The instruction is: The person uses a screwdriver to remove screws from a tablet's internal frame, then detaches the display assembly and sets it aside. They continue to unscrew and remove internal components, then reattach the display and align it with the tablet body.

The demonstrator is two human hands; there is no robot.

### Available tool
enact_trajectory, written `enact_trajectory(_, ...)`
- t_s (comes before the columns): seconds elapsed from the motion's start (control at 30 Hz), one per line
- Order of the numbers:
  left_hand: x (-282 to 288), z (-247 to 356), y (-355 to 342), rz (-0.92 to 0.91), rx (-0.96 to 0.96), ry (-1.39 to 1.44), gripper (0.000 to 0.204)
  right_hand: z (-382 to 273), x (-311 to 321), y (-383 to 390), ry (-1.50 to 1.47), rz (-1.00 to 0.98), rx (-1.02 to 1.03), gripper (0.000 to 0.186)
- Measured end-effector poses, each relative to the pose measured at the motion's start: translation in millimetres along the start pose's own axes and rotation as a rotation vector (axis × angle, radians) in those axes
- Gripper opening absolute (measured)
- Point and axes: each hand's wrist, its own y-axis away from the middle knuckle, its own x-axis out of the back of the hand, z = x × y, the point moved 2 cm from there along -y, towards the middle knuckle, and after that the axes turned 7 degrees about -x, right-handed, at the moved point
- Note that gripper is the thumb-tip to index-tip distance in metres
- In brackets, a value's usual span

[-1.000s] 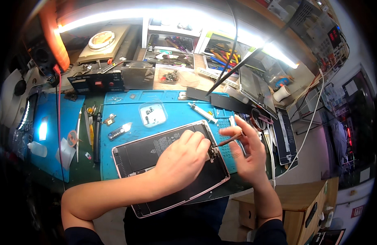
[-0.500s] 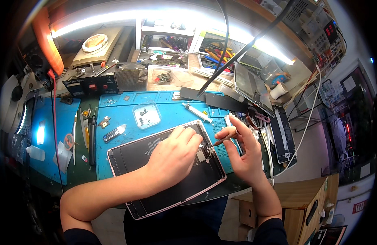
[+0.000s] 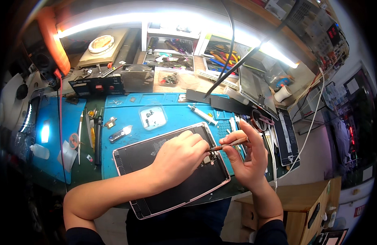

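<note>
An opened tablet [image 3: 184, 192] with a pink frame and black battery panels lies tilted on the blue mat [image 3: 123, 163] and over the bench's front edge. My left hand [image 3: 176, 159] rests across its upper part, fingers curled at the right side; what they hold, if anything, is hidden. My right hand [image 3: 247, 163] grips a slim, dark copper-coloured tool [image 3: 219, 148] between thumb and fingers, held nearly level over the internal parts at the tablet's upper right, its left end by my left fingertips.
Behind the tablet lie a clear container [image 3: 153, 123] of small parts, a syringe [image 3: 202, 115] and a small gadget [image 3: 120, 134]. More tools [image 3: 98, 139] lie to the left. Another opened tablet [image 3: 288, 139], cables and a screen lean at the right. Trays of tools [image 3: 221, 55] stand at the back.
The tool in my right hand has turned from slanting down-left to nearly level, and my right thumb and fingers have shifted around it. The whole view has also shifted slightly.
</note>
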Motion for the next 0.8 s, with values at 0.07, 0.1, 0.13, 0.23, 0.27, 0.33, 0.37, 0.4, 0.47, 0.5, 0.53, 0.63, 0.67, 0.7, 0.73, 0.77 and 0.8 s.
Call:
enact_trajectory(0.07, 11.0, -3.3, 1.6, 0.016, 0.055, -0.039, 0.015, -0.9, -3.4, -6.8, 0.019, 0.008, 0.014, 0.060)
enact_trajectory(0.1, 17.3, -7.4, 3.1, 0.021, 0.088, -0.063, 0.014, 1.9, -11.1, -12.6, -0.069, 0.055, 0.029, 0.062)
enact_trajectory(0.13, 25.0, -13.9, 4.0, 0.053, 0.121, -0.077, 0.012, -1.5, -15.4, -19.7, -0.118, 0.125, 0.005, 0.059)
enact_trajectory(0.23, 60.8, -50.0, 11.7, 0.141, 0.160, -0.237, 0.007, -3.6, -32.9, -41.9, -0.133, 0.064, 0.004, 0.046)
enact_trajectory(0.27, 70.6, -61.3, 16.9, 0.181, 0.187, -0.283, 0.007, -2.4, -40.1, -49.6, -0.059, 0.027, 0.041, 0.040)
enact_trajectory(0.33, 85.4, -68.5, 25.9, 0.176, 0.301, -0.294, 0.010, 2.2, -63.8, -62.8, -0.163, 0.030, -0.070, 0.023)
enact_trajectory(0.37, 87.7, -71.4, 29.2, 0.184, 0.313, -0.299, 0.010, 7.9, -71.5, -68.6, -0.100, 0.002, -0.087, 0.022)
enact_trajectory(0.4, 87.5, -75.0, 32.6, 0.195, 0.329, -0.301, 0.010, 14.9, -79.3, -72.8, -0.034, -0.030, -0.106, 0.021)
enact_trajectory(0.47, 80.2, -80.0, 34.4, 0.164, 0.282, -0.287, 0.012, 24.6, -89.2, -73.9, -0.054, -0.038, -0.117, 0.019)
enact_trajectory(0.5, 74.9, -79.8, 34.6, 0.154, 0.276, -0.279, 0.012, 26.8, -92.5, -74.4, -0.051, -0.039, -0.103, 0.020)
enact_trajectory(0.53, 71.5, -79.5, 34.3, 0.145, 0.269, -0.271, 0.013, 28.9, -95.4, -74.8, -0.047, -0.039, -0.089, 0.020)
enact_trajectory(0.63, 67.5, -80.0, 33.9, 0.132, 0.256, -0.284, 0.013, 33.8, -98.6, -75.4, -0.062, -0.039, -0.143, 0.022)
enact_trajectory(0.67, 66.8, -80.6, 34.4, 0.130, 0.261, -0.284, 0.012, 34.6, -99.2, -75.5, -0.061, -0.044, -0.162, 0.022)
enact_trajectory(0.7, 67.0, -80.6, 34.1, 0.138, 0.252, -0.287, 0.013, 35.7, -99.0, -75.5, -0.076, -0.039, -0.165, 0.023)
enact_trajectory(0.73, 67.7, -80.3, 34.0, 0.146, 0.242, -0.290, 0.013, 37.5, -99.0, -75.1, -0.091, -0.035, -0.168, 0.024)
enact_trajectory(0.77, 68.2, -79.9, 33.7, 0.155, 0.233, -0.293, 0.013, 38.6, -98.7, -74.8, -0.106, -0.031, -0.172, 0.025)
enact_trajectory(0.8, 69.2, -80.1, 33.6, 0.162, 0.256, -0.287, 0.013, 38.8, -98.1, -75.0, -0.115, -0.027, -0.179, 0.025)
